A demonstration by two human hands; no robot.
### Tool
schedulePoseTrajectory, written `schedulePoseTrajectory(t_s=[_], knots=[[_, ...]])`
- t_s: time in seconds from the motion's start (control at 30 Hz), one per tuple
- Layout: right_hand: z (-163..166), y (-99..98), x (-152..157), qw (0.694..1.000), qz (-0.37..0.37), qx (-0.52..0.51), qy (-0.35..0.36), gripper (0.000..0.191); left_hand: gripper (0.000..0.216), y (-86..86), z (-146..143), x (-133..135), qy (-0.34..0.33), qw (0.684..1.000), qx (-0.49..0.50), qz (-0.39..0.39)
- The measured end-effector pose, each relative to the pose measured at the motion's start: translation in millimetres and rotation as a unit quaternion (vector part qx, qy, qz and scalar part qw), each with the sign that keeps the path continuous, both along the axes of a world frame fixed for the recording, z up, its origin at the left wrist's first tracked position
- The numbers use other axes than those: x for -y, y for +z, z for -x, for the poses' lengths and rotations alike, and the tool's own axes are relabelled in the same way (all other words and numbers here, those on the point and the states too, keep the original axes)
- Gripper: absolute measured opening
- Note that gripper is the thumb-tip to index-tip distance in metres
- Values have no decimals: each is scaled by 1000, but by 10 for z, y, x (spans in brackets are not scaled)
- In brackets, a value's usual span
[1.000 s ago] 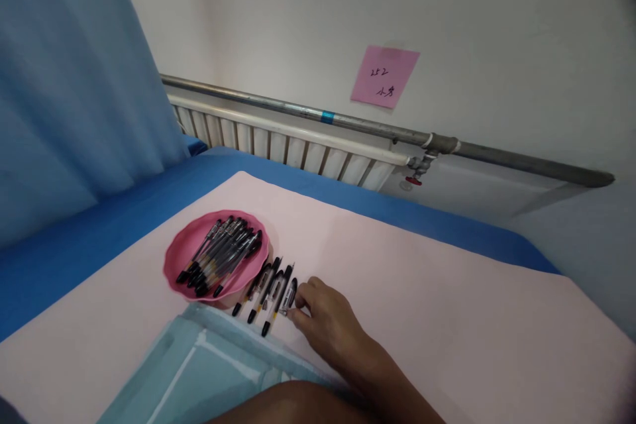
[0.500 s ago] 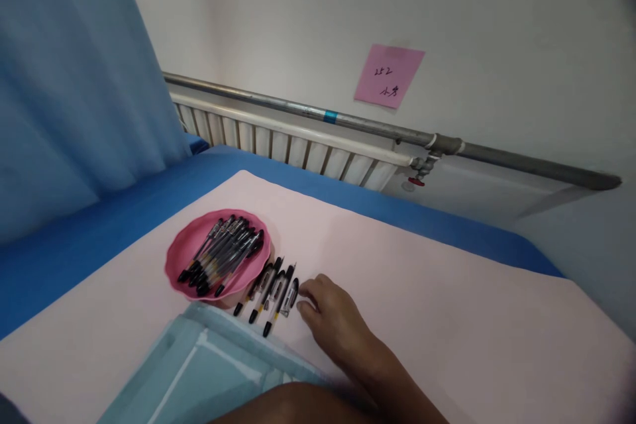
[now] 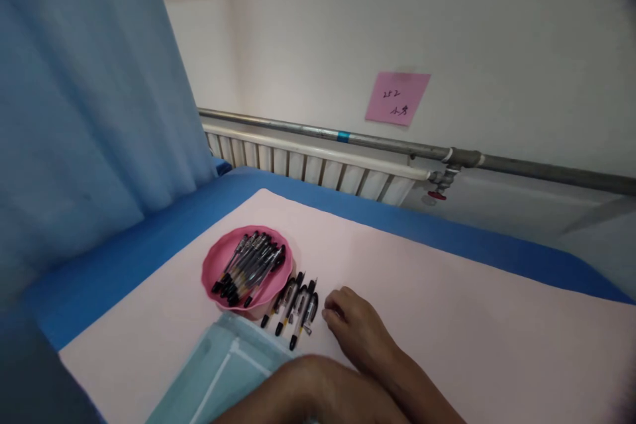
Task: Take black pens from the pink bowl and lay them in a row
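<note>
My right hand (image 3: 355,328) rests on the pale pink mat with its fingers loosely curled in and nothing visible in them. Just left of it lie uncapped gel pens (image 3: 299,323) side by side, clear-barrelled with black ends. Loose black pen caps (image 3: 313,308) lie among them, the nearest a little apart from my fingers. A pink scalloped plate (image 3: 211,268) to the left holds a heap of several similar gel pens (image 3: 251,268). At the bottom edge, what looks like my left hand (image 3: 342,387) is bent in front of the right forearm; its fingers are hidden.
A light teal flat item (image 3: 213,364) with white lines lies in front of the plate. The pale pink mat (image 3: 447,318) covers a blue bed (image 3: 163,248). A blue curtain (image 3: 99,93) hangs at left. Behind are a radiator (image 3: 313,169), a metal pipe (image 3: 382,144) and a pink note (image 3: 397,99).
The view has shifted, so things appear further right and lower. My right hand looks slightly further from the pen caps, its fingers more closed. The pens lie as before.
</note>
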State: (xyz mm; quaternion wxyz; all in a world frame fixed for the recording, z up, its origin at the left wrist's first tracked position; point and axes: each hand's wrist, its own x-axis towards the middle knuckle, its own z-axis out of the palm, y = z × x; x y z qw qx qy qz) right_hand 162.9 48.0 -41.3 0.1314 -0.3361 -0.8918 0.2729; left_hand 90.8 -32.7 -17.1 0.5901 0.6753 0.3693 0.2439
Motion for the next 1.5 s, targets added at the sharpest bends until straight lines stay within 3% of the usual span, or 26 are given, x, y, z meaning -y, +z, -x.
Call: schedulePoseTrajectory(t_s=[0.07,0.1,0.13,0.17,0.2,0.23,0.27,0.33,0.5,0.63,0.77,0.87,0.93,1.0,1.07,1.13,1.23,1.5], knots=[[-22,-4,-19,999,8,-36,1,12,26,159,243,-31,69,997,-15,-23],[-40,-4,-18,999,11,-53,-5,12,28,229,387,-44,134,990,-27,-41],[-64,-2,-9,998,14,-66,-14,13,29,287,538,-54,264,960,-65,-63],[-95,2,9,997,16,-74,-26,13,28,327,690,-61,405,900,-125,-101],[-134,8,34,996,17,-76,-40,14,26,347,834,-64,499,832,-211,-121],[-181,16,66,996,20,-74,-52,14,24,349,962,-63,546,767,-313,-125],[-237,25,105,995,22,-70,-61,14,23,335,1068,-59,563,717,-396,-111],[-370,43,196,994,27,-66,-78,15,20,277,1197,-48,563,682,-457,-97],[-694,82,428,989,45,-73,-122,16,28,138,1173,-60,545,671,-496,-82],[-804,108,503,988,49,-77,-121,16,31,130,1126,-82,549,657,-512,-68],[-835,99,463,990,42,-80,-110,17,23,208,1126,-40,550,656,-510,-78],[-863,93,414,988,38,-92,-116,17,17,271,1004,-19,572,689,-425,-132],[-885,105,387,984,43,-114,-133,18,19,272,809,-38,556,770,-279,-138],[-902,128,365,974,61,-150,-156,20,22,227,537,-71,487,867,-75,-70],[-911,156,349,956,109,-200,-183,24,27,152,240,-96,405,909,100,21],[-910,184,341,928,169,-263,-204,31,31,68,-23,-104,345,920,166,82],[-888,223,352,891,218,-341,-207,35,33,-44,-292,-101,306,933,165,92],[-861,235,388,851,210,-364,-314,30,30,-199,-805,-114,391,912,115,-38]])
